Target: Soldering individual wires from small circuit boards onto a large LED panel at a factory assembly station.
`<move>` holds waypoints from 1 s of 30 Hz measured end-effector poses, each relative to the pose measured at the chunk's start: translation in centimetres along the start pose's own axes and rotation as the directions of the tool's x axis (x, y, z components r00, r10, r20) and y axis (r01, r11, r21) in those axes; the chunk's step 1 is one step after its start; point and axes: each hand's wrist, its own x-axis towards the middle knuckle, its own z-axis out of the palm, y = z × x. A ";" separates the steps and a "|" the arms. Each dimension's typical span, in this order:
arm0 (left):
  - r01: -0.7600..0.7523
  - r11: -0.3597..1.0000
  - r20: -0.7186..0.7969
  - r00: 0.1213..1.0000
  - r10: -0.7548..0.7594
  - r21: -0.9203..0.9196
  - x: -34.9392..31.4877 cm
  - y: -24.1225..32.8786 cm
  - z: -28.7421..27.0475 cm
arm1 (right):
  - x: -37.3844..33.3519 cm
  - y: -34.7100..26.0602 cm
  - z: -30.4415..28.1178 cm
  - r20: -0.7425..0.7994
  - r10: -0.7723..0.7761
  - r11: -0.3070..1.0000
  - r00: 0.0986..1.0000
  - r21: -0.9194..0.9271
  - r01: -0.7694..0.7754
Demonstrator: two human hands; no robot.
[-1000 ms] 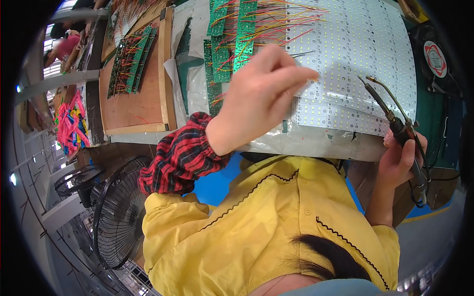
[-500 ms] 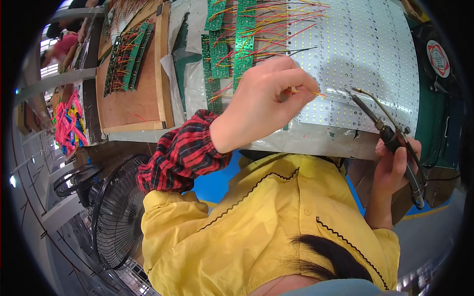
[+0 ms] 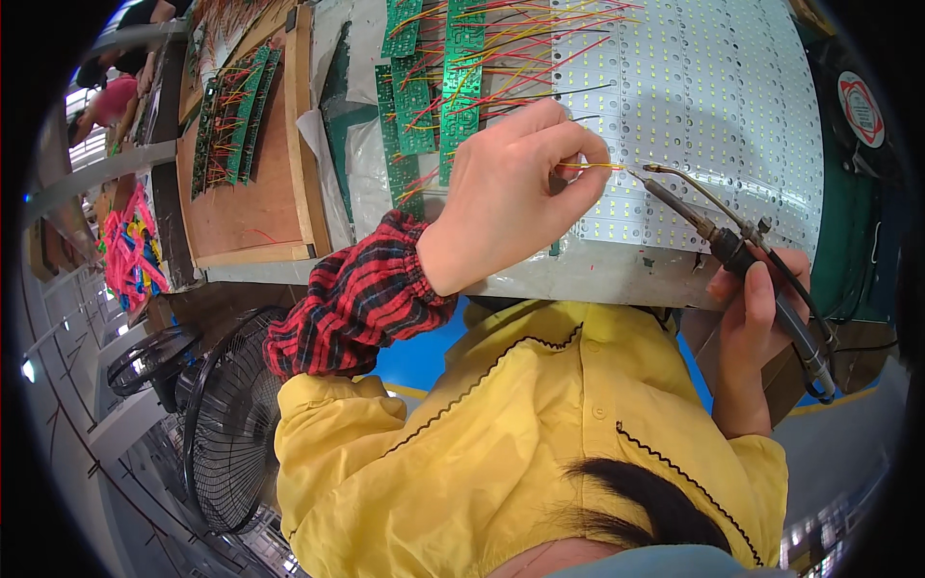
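Note:
Over the white LED panel (image 3: 713,106), my left hand (image 3: 520,188) pinches a thin yellow wire (image 3: 593,166) between thumb and forefinger. The wire's end points right, toward the tip of a soldering iron (image 3: 682,204). My right hand (image 3: 756,313) grips that iron by its dark handle, with a thin curved metal tube running along it. Iron tip and wire end look to be touching or almost so. Left of the panel lie several green circuit boards (image 3: 462,72) with red, yellow and black wires (image 3: 520,48) reaching across onto the panel.
A wood-framed tray (image 3: 306,144) at the left holds more wired boards (image 3: 252,116). Beyond it is a heap of pink and blue pieces (image 3: 135,246). A black fan (image 3: 231,424) stands below the table at left. A round-labelled black object (image 3: 858,106) sits at the far right.
The soldering iron in my right hand has moved left and slightly up, its tip now at the wire end. My left hand has shifted slightly left, still pinching the wire.

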 end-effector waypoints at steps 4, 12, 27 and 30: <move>0.000 1.000 0.007 1.000 0.000 -0.014 0.2 -0.1 0.1 | -0.1 0.0 0.2 -0.008 0.001 1.000 1.000 -0.031 -0.001; -0.028 1.000 0.039 0.999 0.028 0.001 0.0 0.0 -0.2 | -0.2 0.2 -0.3 0.007 0.018 1.000 1.000 0.006 -0.018; -0.024 1.000 0.046 0.999 0.023 0.012 -0.1 0.0 -0.2 | -0.2 -0.2 0.2 0.065 -0.034 0.994 0.997 -0.103 0.040; -0.035 0.999 0.046 0.998 0.034 0.017 -0.1 -0.1 -0.1 | -0.3 0.1 -0.1 0.013 -0.038 0.998 0.999 -0.039 0.039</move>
